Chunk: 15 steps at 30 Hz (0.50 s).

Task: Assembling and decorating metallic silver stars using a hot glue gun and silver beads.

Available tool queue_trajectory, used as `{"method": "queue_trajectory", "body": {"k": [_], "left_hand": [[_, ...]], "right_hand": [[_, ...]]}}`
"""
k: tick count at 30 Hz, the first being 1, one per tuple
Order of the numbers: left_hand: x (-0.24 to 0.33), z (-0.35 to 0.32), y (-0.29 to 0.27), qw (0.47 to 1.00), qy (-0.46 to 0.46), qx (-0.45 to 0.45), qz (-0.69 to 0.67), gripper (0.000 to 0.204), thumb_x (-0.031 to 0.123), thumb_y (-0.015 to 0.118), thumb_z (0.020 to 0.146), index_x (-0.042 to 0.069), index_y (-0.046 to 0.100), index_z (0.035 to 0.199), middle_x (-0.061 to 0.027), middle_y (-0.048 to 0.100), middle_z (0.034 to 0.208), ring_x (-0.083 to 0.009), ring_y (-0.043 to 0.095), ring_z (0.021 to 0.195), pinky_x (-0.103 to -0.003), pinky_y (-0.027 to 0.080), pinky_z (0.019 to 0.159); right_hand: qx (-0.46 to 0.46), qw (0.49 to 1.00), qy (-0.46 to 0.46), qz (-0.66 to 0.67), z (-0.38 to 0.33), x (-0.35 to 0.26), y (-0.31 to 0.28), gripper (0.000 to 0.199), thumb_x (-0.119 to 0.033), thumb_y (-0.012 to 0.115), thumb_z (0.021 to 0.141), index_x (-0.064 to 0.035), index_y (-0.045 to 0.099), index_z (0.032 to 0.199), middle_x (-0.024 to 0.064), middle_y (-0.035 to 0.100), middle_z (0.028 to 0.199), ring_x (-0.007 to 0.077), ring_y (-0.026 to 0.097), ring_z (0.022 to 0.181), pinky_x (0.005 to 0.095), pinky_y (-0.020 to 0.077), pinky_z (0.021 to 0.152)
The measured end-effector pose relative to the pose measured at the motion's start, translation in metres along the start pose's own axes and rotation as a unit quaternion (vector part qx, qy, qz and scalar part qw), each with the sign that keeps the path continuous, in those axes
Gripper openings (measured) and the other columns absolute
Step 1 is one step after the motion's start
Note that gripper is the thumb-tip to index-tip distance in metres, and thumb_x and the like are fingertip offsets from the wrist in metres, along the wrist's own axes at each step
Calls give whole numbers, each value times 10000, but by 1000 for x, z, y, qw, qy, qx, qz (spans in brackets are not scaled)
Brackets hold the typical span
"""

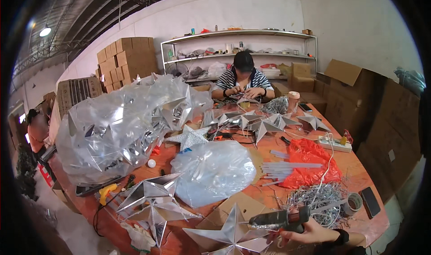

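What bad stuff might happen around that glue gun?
The glue gun in the right hand points across the silver star and might smear it. The white cord crosses loose tinsel and could snag. The nearer black phone lies near the table's edge; it might get knocked off.

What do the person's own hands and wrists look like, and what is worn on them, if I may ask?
The right hand has no glove, and a dark black band circles its wrist. The short piece of forearm beyond the band looks uncovered; whether a sleeve begins at the dark lower edge, I cannot tell. The left hand cannot be seen.
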State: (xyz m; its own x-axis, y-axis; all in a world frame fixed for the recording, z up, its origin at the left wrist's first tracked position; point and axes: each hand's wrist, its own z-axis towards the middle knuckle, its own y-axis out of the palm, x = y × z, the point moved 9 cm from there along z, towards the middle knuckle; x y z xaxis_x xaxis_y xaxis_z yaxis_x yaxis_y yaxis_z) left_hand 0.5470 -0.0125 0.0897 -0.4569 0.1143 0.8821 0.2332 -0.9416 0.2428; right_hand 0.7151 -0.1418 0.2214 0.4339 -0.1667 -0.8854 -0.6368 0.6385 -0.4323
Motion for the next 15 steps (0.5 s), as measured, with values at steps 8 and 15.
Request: {"method": "queue_trajectory", "body": {"k": [8,15], "left_hand": [[-6,6,3,1000,-5,-8,21,225,171,444,945,-25,553,929,-111,516,720,-188,471,543,-281,342,489],[2,3,6,999,20,-15,44,236,167,436,942,-26,563,889,-127,523,715,-219,483,545,-304,350,485]], "right_hand": [[34,998,33,38,-11,8,-7,310,-150,684,848,-15,540,1087,59,623,984,138,600,883,270,469,751],[38,997,-49,-43,-4,-12,-7,258,-130,692,836,13,614,1036,83,605,971,164,591,867,281,467,731]]}}
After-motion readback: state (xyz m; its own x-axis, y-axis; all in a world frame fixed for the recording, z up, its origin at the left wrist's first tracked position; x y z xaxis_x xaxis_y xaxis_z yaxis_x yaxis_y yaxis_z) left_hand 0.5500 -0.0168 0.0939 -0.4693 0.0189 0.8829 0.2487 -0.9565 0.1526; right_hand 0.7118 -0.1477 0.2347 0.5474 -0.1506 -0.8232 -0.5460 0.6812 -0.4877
